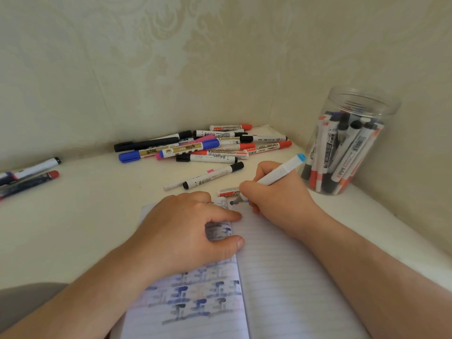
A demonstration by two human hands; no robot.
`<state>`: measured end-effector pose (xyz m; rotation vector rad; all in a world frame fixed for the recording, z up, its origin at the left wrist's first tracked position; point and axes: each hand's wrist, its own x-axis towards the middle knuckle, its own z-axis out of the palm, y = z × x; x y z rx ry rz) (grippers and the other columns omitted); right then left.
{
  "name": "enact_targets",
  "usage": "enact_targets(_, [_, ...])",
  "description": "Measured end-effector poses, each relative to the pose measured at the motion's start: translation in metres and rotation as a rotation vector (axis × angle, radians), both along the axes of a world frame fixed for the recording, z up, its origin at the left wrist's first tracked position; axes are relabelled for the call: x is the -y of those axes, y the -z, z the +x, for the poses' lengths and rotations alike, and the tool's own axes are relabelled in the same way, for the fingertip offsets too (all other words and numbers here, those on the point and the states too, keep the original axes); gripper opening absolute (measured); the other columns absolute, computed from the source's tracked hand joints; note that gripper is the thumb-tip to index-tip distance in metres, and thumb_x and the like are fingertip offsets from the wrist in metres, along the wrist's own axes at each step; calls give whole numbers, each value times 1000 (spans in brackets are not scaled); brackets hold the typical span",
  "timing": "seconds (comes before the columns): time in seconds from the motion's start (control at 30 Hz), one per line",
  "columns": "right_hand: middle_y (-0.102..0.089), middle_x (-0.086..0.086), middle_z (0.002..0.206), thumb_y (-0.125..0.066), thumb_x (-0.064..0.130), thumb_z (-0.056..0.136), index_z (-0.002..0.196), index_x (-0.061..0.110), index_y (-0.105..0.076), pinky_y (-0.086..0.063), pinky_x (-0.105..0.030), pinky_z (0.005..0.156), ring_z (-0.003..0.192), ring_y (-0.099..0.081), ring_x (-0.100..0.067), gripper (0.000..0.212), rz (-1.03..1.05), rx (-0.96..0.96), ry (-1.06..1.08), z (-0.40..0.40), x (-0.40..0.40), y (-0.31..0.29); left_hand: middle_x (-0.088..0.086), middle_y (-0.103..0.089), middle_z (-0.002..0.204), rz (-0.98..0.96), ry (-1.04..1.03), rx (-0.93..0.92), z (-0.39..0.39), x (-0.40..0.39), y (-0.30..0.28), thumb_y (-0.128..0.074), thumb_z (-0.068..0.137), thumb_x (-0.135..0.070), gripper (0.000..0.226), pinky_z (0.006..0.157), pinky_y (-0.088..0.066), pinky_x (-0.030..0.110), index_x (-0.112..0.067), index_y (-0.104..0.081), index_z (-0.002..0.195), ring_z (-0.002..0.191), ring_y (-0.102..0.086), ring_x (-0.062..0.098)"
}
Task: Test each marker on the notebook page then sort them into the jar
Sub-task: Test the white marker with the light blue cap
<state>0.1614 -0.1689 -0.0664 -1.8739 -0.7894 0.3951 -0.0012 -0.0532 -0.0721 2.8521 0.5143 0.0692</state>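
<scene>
Two loose markers [29, 176] are seen at 9 o'clock on the tabletop [85, 216]. The left hand [186, 231] is laid palm down on the left page of the open notebook [281, 277], fingers loosely spread and pressing the paper flat; nothing is grasped. An untested pile of markers [203, 145] lies at 12 o'clock. The right hand [276, 196] is closed in a writing grip around a white marker with a light-blue end cap [281, 171]. Its tip is set at the top of the right page, beside the fold. The long axis runs from the tip toward 2 o'clock. The clear jar [347, 143], already partly filled, stands along that line, nearer the right hand.
</scene>
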Motion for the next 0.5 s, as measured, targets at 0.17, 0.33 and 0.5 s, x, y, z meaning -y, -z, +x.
enact_targets(0.17, [-69, -12, 60, -75, 16, 77, 65, 16, -51, -48, -34, 55, 49, -59, -12, 26, -20, 29, -9, -1, 1, 0, -19, -50, 91, 9, 5, -12, 0, 1, -2, -25, 68, -93, 72, 73, -44, 24, -72, -42, 135, 88, -49, -1])
enact_targets(0.33, [-65, -9, 56, -73, 13, 77, 62, 19, -49, -45, -32, 54, 48, -60, -16, 29, -10, -16, -33, 1, 1, 0, -19, -49, 90, 17, 7, -7, 0, 2, -2, -22, 66, -93, 75, 70, -41, 22, -72, -42, 135, 87, -48, -3])
enact_targets(0.5, [-58, -9, 56, -75, 10, 83, 70, 13, -52, -40, -29, 51, 49, -51, -17, 27, 116, -99, -19, 4, 2, 0, -21, -50, 88, -13, 31, 19, -3, 0, -2, -26, 74, -91, 67, 71, -41, 24, -69, -43, 135, 87, -50, -2])
